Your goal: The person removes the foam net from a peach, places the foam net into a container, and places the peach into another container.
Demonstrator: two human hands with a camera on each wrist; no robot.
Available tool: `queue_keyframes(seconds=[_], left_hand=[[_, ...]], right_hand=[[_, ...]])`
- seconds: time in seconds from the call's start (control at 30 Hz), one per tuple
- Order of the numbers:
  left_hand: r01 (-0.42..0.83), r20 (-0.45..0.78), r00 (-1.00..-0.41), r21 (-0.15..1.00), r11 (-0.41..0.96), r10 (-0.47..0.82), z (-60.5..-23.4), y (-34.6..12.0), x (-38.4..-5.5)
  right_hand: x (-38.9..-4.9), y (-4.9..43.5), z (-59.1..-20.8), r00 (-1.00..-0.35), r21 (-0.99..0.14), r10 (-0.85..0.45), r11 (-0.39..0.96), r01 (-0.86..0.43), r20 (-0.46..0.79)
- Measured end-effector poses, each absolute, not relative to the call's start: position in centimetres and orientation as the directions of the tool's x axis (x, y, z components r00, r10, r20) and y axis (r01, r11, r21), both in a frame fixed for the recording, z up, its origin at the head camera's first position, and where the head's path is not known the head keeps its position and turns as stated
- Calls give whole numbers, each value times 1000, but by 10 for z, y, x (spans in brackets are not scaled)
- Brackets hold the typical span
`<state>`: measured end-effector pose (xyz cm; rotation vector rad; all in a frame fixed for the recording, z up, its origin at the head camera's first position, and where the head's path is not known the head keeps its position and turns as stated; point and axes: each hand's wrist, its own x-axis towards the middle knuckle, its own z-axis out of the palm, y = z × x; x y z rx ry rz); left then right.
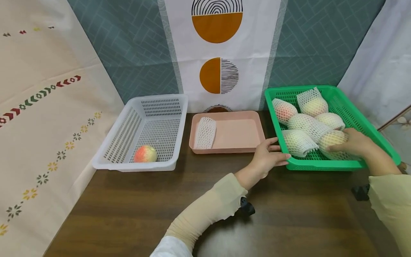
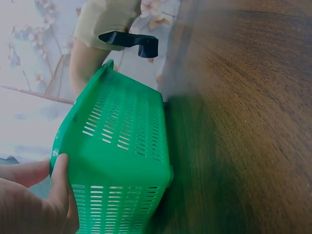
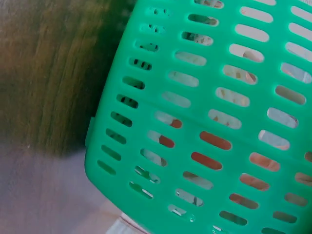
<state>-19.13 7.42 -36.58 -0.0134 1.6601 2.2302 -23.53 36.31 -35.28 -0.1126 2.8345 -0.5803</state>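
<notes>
A green basket [image 1: 382, 142] at the right holds several peaches in white foam nets. At its near right corner my right hand [image 1: 358, 142] reaches in and grips a netted peach [image 1: 330, 142], thumb across its front. My left hand [image 1: 268, 157] holds the basket's near left rim; in the left wrist view, fingers [image 2: 59, 187] lie against the green wall. The right wrist view shows only the basket's slotted side [image 3: 195, 131], with the hand mostly hidden behind it.
A white basket [image 1: 109, 166] at the left holds one bare peach [image 1: 145, 154]. Between the baskets, a pink tray [image 1: 239, 130] holds an empty foam net [image 1: 205, 132]. All stand on a dark wooden table [image 1: 138, 210], with a cloth backdrop [image 1: 144, 46] behind.
</notes>
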Motion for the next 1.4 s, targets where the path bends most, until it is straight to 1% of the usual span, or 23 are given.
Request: queue_keyframes(seconds=[0.37, 0.53, 0.77, 0.93, 1.03, 1.2, 1.3, 1.4], left_hand=[[-307, -240, -932, 921, -238, 272, -368, 77, -190], [-303, -234, -932, 923, -237, 277, -368, 77, -190], [-303, -233, -931, 923, -237, 282, -366, 75, -191], [-300, -232, -932, 924, -236, 278, -366, 75, -192], [-302, -234, -933, 923, -240, 275, -365, 76, -191], [-303, -232, -930, 923, -238, 284, -363, 79, -189], [-300, -232, -932, 924, -237, 277, -363, 78, -189], [-300, -236, -934, 925, -234, 268, -364, 76, -190]], right_hand=[[-234, 362, -359, -961, -403, -171, 912, -72, -216], [-235, 361, -358, -965, -375, -173, 923, -88, -197], [-237, 360, -357, -967, -400, -119, 916, -19, -226], [-239, 358, -356, -969, -422, -124, 906, -24, -211], [-239, 358, -356, -969, -405, -126, 914, -29, -214], [-234, 363, -356, -965, -368, -94, 930, 3, -246], [-235, 362, -357, -960, -406, -115, 914, -2, -253], [-239, 358, -357, -961, -443, -147, 896, -29, -235]])
